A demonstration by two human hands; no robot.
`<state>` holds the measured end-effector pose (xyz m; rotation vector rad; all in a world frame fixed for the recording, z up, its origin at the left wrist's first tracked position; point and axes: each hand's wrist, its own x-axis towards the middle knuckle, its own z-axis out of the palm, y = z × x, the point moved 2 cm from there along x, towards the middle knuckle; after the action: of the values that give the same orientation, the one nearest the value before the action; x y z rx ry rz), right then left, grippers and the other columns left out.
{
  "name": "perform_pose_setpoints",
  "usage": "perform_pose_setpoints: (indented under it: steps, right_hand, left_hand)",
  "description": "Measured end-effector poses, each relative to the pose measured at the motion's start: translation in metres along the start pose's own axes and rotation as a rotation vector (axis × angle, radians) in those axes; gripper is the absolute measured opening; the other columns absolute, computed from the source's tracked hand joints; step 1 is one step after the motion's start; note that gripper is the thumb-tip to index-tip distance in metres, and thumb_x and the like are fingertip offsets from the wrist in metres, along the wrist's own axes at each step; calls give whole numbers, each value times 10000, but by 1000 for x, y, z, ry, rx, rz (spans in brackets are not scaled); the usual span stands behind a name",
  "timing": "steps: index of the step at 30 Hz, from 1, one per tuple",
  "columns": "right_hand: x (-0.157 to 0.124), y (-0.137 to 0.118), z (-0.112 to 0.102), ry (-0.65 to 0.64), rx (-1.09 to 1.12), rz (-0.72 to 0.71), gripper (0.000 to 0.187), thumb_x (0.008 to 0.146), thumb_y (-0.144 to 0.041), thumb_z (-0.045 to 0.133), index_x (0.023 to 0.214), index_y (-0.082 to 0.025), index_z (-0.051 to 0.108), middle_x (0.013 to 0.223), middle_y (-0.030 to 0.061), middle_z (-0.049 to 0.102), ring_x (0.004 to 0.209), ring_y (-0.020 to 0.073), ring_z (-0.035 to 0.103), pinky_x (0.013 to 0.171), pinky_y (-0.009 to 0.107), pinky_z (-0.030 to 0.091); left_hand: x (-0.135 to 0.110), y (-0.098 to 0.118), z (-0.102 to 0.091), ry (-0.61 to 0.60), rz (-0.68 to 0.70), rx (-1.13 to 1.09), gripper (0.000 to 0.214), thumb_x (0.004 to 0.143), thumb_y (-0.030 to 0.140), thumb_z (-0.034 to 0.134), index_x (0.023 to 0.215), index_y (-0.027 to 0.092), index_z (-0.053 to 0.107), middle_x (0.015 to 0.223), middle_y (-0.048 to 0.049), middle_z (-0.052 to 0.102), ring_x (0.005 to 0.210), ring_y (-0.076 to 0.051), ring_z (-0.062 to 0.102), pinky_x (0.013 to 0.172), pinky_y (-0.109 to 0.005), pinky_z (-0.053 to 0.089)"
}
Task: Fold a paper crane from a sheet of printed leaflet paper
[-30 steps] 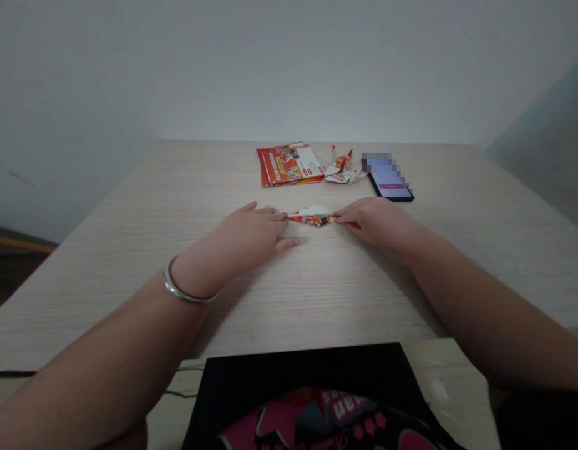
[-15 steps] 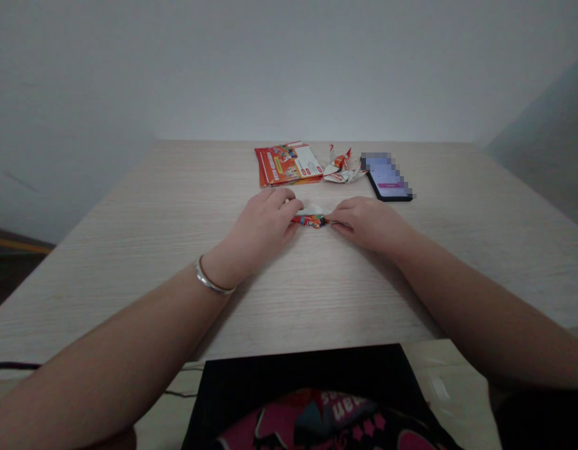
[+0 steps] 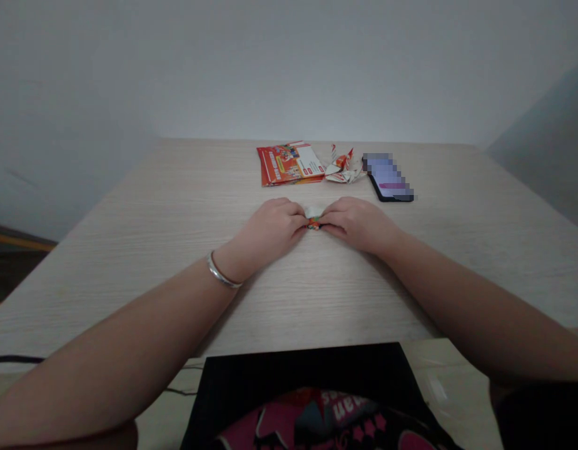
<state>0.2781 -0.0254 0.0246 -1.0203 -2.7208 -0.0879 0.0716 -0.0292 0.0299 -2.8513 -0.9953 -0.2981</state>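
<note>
A small folded piece of printed paper (image 3: 314,217), red, orange and white, lies on the pale wooden table (image 3: 176,206) between my two hands. My left hand (image 3: 270,228), with a silver bangle on the wrist, pinches its left end with curled fingers. My right hand (image 3: 354,222) pinches its right end. The fingertips of both hands nearly meet, and they hide most of the paper.
Further back lie a stack of red printed leaflets (image 3: 289,164), a finished folded paper figure (image 3: 341,169) and a dark phone (image 3: 388,180) with its screen lit. A black cable (image 3: 17,360) runs along the near left table edge. A wall stands behind the table.
Both hands have closed in on the folded paper from the two sides. The left hand went from lying flat to pinching, and far less of the paper shows now.
</note>
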Motion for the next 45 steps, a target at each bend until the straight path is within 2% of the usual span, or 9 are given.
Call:
perform_pose_setpoints:
  steps: [12,16,19,24,30,33,37,41,45]
  right_hand:
    - [4,-5,-2,-14,-63,31,237,1019,-226,584,993,-159,809,1012,130,807,939,241,693,824,352,498]
    - [4,-7,-1,8,-51,7,233,1013,-224,579,973,-164,801,991,120,805,928,239,690,804,345,484]
    - [3,-9,0,8,-38,-2,225,998,-205,578,969,-159,797,979,120,800,917,239,691,790,342,476]
    - [3,-9,1,23,1,51,212,974,-221,588,938,-171,791,956,115,794,888,235,682,768,343,455]
    - [5,-9,1,23,108,108,193,939,-232,617,893,-177,797,908,105,787,856,233,683,785,349,467]
    - [4,-8,3,23,138,122,202,942,-229,614,901,-165,800,921,117,781,875,238,688,808,354,484]
    - [1,-5,7,74,198,110,186,925,-212,625,901,-169,804,940,107,772,881,230,691,820,348,500]
    - [0,-2,8,104,280,107,165,908,-200,644,889,-175,805,934,95,769,848,206,685,804,327,503]
    - [1,-3,5,66,261,130,133,898,-218,670,870,-179,794,853,71,769,815,206,681,799,331,480]
  left_hand:
    - [2,12,-19,-159,-149,19,327,1042,203,473,983,110,781,955,-133,765,852,-247,711,771,-374,554]
    - [2,14,-18,-175,-171,28,333,1048,215,478,965,101,780,961,-140,760,887,-255,709,791,-375,557]
    - [2,13,-17,-171,-160,27,319,1041,211,490,954,97,775,938,-138,759,894,-259,702,805,-381,560]
    - [-1,13,-18,-145,-174,48,339,1039,269,492,897,120,761,865,-117,745,795,-244,687,715,-369,541]
    - [1,15,-18,-163,-190,60,327,1064,274,503,959,111,766,924,-128,749,874,-266,700,739,-375,542]
    - [2,16,-15,-171,-144,63,286,1057,236,526,988,107,771,954,-129,756,911,-270,702,782,-385,553]
    - [3,14,-7,-94,-53,21,235,1021,200,578,941,113,782,930,-117,758,906,-256,692,838,-387,556]
    - [4,8,1,-21,-70,-91,235,1002,192,584,920,130,796,884,-93,752,853,-221,686,815,-351,551]
    - [4,4,3,0,-86,-163,216,978,181,598,903,145,797,874,-79,752,850,-208,681,822,-341,540]
